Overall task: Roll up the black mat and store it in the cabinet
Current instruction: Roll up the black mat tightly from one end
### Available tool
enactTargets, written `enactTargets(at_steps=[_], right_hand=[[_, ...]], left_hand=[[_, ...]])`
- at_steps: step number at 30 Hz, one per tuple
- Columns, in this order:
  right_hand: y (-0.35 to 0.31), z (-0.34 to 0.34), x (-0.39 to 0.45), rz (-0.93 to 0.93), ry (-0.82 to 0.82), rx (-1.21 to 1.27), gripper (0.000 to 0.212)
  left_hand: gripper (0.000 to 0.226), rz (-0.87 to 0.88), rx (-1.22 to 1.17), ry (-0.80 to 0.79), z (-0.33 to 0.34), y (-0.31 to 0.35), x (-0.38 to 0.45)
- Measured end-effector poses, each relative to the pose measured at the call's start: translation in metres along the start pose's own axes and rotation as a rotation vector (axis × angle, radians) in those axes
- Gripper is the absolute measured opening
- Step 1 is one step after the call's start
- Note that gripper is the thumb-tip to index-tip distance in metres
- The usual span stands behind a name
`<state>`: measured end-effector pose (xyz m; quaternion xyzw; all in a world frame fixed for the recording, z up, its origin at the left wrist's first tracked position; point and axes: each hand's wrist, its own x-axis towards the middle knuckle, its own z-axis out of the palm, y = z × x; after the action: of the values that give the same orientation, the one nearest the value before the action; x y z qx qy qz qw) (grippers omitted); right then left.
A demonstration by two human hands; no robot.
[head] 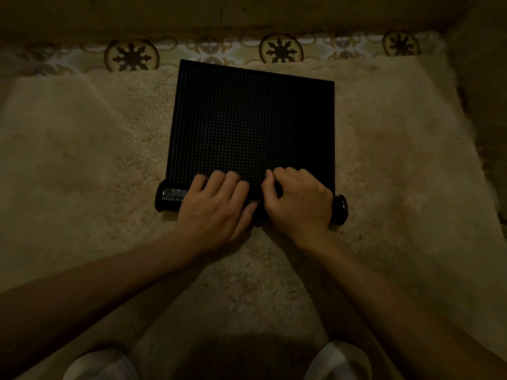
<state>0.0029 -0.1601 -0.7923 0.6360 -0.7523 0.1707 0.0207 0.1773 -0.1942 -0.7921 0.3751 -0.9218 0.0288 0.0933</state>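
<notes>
A black mat [252, 124] with a fine grid texture lies flat on a beige shaggy rug [82, 160]. Its near edge is wound into a tight roll [171, 200] that runs left to right, with both roll ends sticking out past my hands. My left hand [216, 207] presses on the left half of the roll, fingers curled over its top. My right hand [297, 200] grips the right half, thumb and fingers wrapped over it. The two hands almost touch at the middle. No cabinet is in view.
Beyond the rug runs a strip of patterned floor tiles [281, 49] and a dark wall base [247, 20]. My knees in light fabric [104, 366] show at the bottom edge. The scene is dimly lit.
</notes>
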Motion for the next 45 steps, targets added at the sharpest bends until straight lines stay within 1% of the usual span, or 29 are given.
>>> enactTargets(at_steps=[2, 3, 5, 6, 8, 10, 12, 14, 16, 17, 19, 22, 25, 28, 30, 33, 35, 37, 39, 41, 43, 45], right_hand=[[-0.003, 0.000, 0.009, -0.007, 0.015, -0.032, 0.040], [-0.004, 0.000, 0.012, -0.014, 0.056, -0.067, 0.042], [-0.002, -0.001, 0.011, -0.020, 0.149, -0.123, 0.041], [0.000, -0.001, 0.008, -0.029, 0.161, -0.131, 0.039], [0.003, 0.002, 0.000, -0.063, 0.128, -0.140, 0.037], [0.005, 0.004, 0.002, -0.088, 0.090, -0.153, 0.033], [0.003, 0.005, 0.014, -0.090, 0.064, -0.132, 0.030], [0.003, 0.004, 0.028, -0.069, 0.025, -0.093, 0.032], [0.004, 0.005, 0.037, -0.049, -0.011, -0.074, 0.035], [0.005, 0.005, 0.039, -0.040, -0.029, -0.071, 0.036], [0.006, 0.006, 0.043, -0.027, -0.061, -0.071, 0.036], [0.008, 0.005, 0.047, -0.010, -0.044, -0.062, 0.035], [0.010, 0.005, 0.040, -0.021, 0.054, -0.094, 0.033], [0.009, 0.011, 0.031, -0.042, 0.086, -0.106, 0.032], [0.010, 0.013, 0.035, -0.051, 0.097, -0.099, 0.031], [0.008, 0.011, 0.048, -0.031, 0.067, -0.041, 0.035], [0.008, 0.011, 0.057, 0.003, 0.037, -0.009, 0.039], [0.010, 0.010, 0.067, 0.032, 0.005, -0.005, 0.041], [0.011, 0.009, 0.075, 0.054, -0.003, -0.012, 0.042], [0.010, 0.008, 0.072, 0.050, 0.051, -0.033, 0.043], [0.009, 0.009, 0.061, 0.018, 0.123, -0.080, 0.036], [0.009, 0.012, 0.053, -0.004, 0.136, -0.121, 0.032]], left_hand=[[0.037, 0.041, 0.032, 0.006, 0.000, -0.010, 0.014], [0.035, 0.050, 0.027, -0.007, -0.001, -0.013, 0.022], [0.032, 0.044, -0.027, -0.058, -0.002, -0.014, 0.035], [0.033, 0.032, -0.068, -0.083, -0.002, -0.013, 0.040], [0.036, 0.011, -0.112, -0.103, -0.001, -0.010, 0.044], [0.036, -0.013, -0.115, -0.073, -0.001, -0.009, 0.043], [0.032, -0.109, -0.088, -0.027, -0.003, -0.011, 0.042], [0.030, -0.200, -0.057, 0.002, -0.004, -0.009, 0.041], [0.031, -0.236, -0.054, 0.011, -0.001, -0.006, 0.038], [0.031, -0.226, -0.048, 0.022, 0.001, -0.006, 0.036], [0.033, -0.151, -0.015, 0.031, 0.005, -0.009, 0.038], [0.035, -0.079, -0.044, -0.026, 0.007, -0.018, 0.053], [0.033, -0.092, -0.082, -0.035, 0.006, -0.023, 0.062], [0.030, -0.094, -0.101, -0.004, 0.008, -0.025, 0.064], [0.027, -0.127, -0.126, 0.032, 0.007, -0.024, 0.063], [0.027, -0.160, -0.098, 0.065, 0.007, -0.021, 0.053], [0.035, -0.160, -0.068, 0.043, 0.010, -0.022, 0.048], [0.043, -0.118, -0.048, 0.030, 0.011, -0.028, 0.054], [0.039, -0.080, -0.054, 0.037, 0.011, -0.034, 0.066], [0.030, -0.081, -0.080, 0.047, 0.008, -0.036, 0.076], [0.026, -0.084, -0.080, 0.058, 0.006, -0.035, 0.083], [0.026, -0.098, -0.083, 0.065, 0.004, -0.037, 0.090]])
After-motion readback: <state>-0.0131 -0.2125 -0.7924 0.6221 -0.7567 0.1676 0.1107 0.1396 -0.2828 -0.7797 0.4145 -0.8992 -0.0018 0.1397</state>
